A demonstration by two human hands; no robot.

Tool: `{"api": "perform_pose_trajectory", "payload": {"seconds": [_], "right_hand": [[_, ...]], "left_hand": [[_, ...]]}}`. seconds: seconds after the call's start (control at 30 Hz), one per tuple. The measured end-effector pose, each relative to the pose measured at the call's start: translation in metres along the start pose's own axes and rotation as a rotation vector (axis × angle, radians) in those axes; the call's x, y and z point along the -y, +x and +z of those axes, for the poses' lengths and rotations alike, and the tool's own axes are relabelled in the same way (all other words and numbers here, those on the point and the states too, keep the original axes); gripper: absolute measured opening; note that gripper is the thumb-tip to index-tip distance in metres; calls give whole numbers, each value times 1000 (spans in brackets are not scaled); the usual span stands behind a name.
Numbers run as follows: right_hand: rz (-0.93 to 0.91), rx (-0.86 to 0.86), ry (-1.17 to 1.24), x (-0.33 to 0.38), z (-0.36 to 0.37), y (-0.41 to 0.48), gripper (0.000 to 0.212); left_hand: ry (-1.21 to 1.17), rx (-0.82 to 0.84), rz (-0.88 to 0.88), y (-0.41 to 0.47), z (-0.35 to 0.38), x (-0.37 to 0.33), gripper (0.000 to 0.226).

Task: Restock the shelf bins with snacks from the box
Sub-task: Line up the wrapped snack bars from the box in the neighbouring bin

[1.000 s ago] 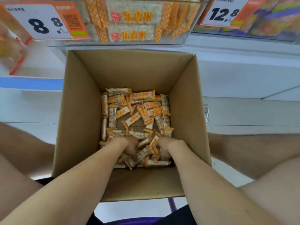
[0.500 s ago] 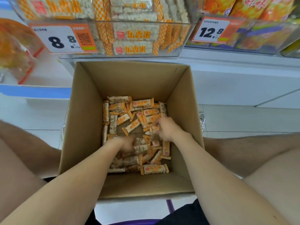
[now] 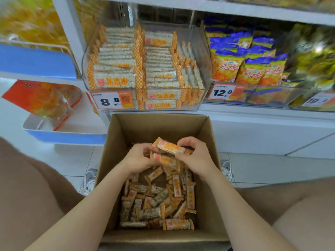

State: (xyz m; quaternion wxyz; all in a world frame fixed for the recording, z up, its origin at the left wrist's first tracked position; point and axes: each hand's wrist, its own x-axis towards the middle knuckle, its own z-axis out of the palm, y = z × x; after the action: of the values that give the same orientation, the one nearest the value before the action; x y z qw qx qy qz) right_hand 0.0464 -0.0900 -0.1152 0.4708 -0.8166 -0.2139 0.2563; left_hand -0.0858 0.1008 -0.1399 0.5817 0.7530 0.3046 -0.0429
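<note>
Over the box [image 3: 137, 127], my left hand [image 3: 138, 158] and right hand [image 3: 195, 156] grip snack bars [image 3: 170, 148]; next, lift them to the far bin [image 3: 146, 69].

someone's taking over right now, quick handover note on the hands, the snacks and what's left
Left hand and right hand both grip a small bundle of snack bars above the box.
Many more bars lie loose inside it.
Clear bin tagged 8.8 holds neat rows, seemingly with room at its right.
Left: set this bundle in the bin, then repeat.
</note>
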Motion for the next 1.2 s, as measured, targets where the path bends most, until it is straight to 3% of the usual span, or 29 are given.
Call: {"api": "perform_pose_trajectory", "payload": {"seconds": [0.07, 0.17, 0.37, 0.47, 0.57, 0.73, 0.87, 0.97, 1.07, 1.2], "right_hand": [[-12, 6, 8, 6, -2, -3, 38], [-24, 12, 13, 10, -6, -8, 43], [-128, 116, -71, 25, -13, -15, 55], [-183, 128, -128, 38, -17, -14, 57], [-260, 127, -167, 58, -19, -16, 45], [-398, 105, -56, 106, -22, -29, 27], [-540, -43, -121, 153, -31, -16, 35], [-604, -182, -277, 179, -43, 19, 48], [-605, -237, -522, 195, -56, 63, 51], [-537, -248, -763, 211, -54, 121, 56]], "left_hand": [[-115, -36, -1, -6, -5, -6, 64], [-172, -12, 13, -14, -12, -16, 73], [-84, 113, 136, -20, -30, -38, 61], [16, 118, 210, -29, -39, -60, 42], [157, 53, 347, -44, -48, -93, 27], [273, 34, 580, -65, -73, -153, 34], [247, -128, 695, -65, -95, -186, 56], [450, -405, 757, -50, -114, -195, 56], [700, -551, 669, -26, -130, -193, 59], [919, -484, 492, 6, -138, -205, 72]]}}
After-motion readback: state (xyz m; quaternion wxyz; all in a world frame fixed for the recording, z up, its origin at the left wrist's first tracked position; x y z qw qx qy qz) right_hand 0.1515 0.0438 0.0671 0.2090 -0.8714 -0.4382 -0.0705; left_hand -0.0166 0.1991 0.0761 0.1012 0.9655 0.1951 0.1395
